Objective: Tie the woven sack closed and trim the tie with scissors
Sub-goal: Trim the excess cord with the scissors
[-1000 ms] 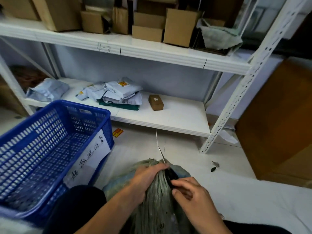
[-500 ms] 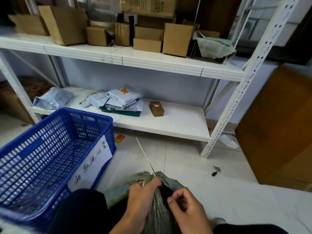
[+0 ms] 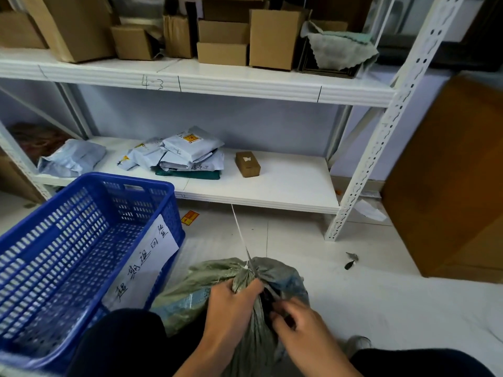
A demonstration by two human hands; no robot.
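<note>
Down on the pale floor, between two dark-trousered knees, a grey-green woven sack, its mouth bunched into a narrow neck. Left hand clenched around that neck just below the tie, fingers and thumb wrapped over the gathered cloth. Tie thin and white, cinched round the neck, its long free end standing up and leaning slightly left toward the lower shelf board. Right hand just beside the left, on the right of the neck, fingers curled round the scissors (blurred here: dark handles and a thin grey blade, nothing finer to be made out). Blade lying along the neck, pointing up toward the tie; parted or closed, impossible to tell.

Just left of the sack, a blue basket with a white paper sheet of handwriting on its near wall. Behind, a white shelf rack: grey parcels stacked on the lower board, a small brown box just beside them, cardboard boxes lined up on the upper board. On the floor near the basket's far corner, a yellow-and-red sticker. At far right, a big brown board standing upright.
</note>
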